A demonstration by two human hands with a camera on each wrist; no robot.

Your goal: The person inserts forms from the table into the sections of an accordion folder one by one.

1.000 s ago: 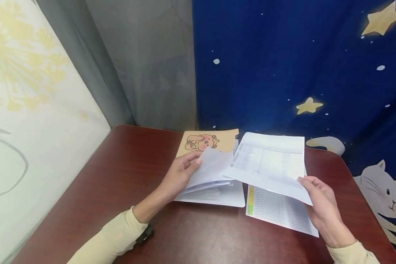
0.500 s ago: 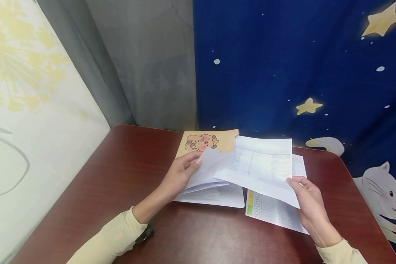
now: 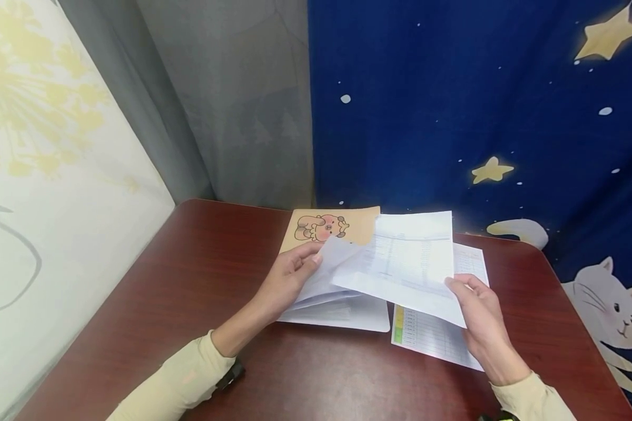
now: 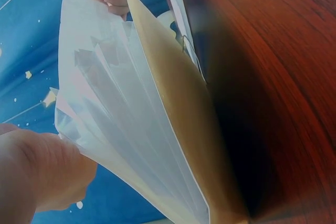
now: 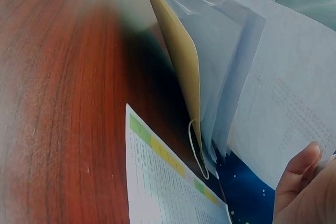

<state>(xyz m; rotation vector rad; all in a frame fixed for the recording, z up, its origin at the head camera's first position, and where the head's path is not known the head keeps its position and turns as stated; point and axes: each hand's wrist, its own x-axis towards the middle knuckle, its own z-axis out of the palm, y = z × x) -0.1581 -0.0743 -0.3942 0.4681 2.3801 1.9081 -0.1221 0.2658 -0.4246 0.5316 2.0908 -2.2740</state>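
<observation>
A tan folder (image 3: 302, 234) with a cartoon animal on its cover lies spread on the table. My left hand (image 3: 287, 278) pinches the edge of one of its clear sleeves (image 3: 323, 280), lifting it. In the left wrist view several sleeves (image 4: 126, 98) fan apart above the tan cover (image 4: 178, 98). My right hand (image 3: 481, 316) pinches a printed sheet of paper (image 3: 405, 257) by its near right corner, thumb on top. The sheet's left end overlaps the lifted sleeve in the head view. In the right wrist view the sheet (image 5: 294, 87) stands beside the sleeves.
A second printed sheet (image 3: 437, 342), with a yellow and green column, lies on the brown table (image 3: 216, 257) under the held one. An elastic cord (image 5: 192, 140) loops off the folder's edge. Behind the table hang a grey curtain (image 3: 253, 117) and a blue curtain (image 3: 400, 128) with stars.
My right hand has moved left with the printed sheet, bringing its left end over the lifted sleeve. More of the table sheet's far end shows. The left hand has stayed in place.
</observation>
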